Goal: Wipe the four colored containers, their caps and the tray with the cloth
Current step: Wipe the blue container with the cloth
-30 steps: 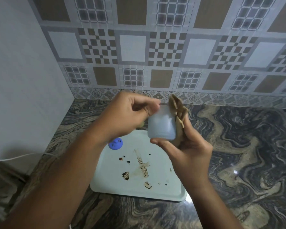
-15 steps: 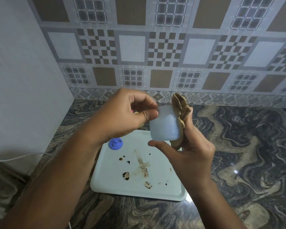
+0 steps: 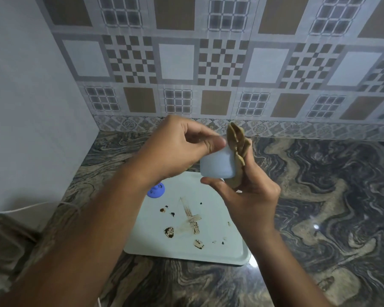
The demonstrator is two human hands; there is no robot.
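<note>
1. The left hand [image 3: 177, 149] curls its thumb and fingers together on the upper end of the pale blue container [image 3: 217, 162] and pinches it there.
2. The right hand [image 3: 251, 196] sets its thumb against the container's lower edge. Its other fingers are closed behind the tan cloth [image 3: 237, 147], clamping the bunched folds to the container's right side.
3. Held so between both hands, the container hangs in the air above the far edge of the tray [image 3: 186, 254].
4. A blue cap [image 3: 156, 190] lies on the tray near its far-left corner, partly hidden by the left wrist.
5. Brown stains [image 3: 192, 219] mark the tray's middle and near half.
6. The tray rests on the marbled countertop [image 3: 330, 196], close to the corner of the walls.
</note>
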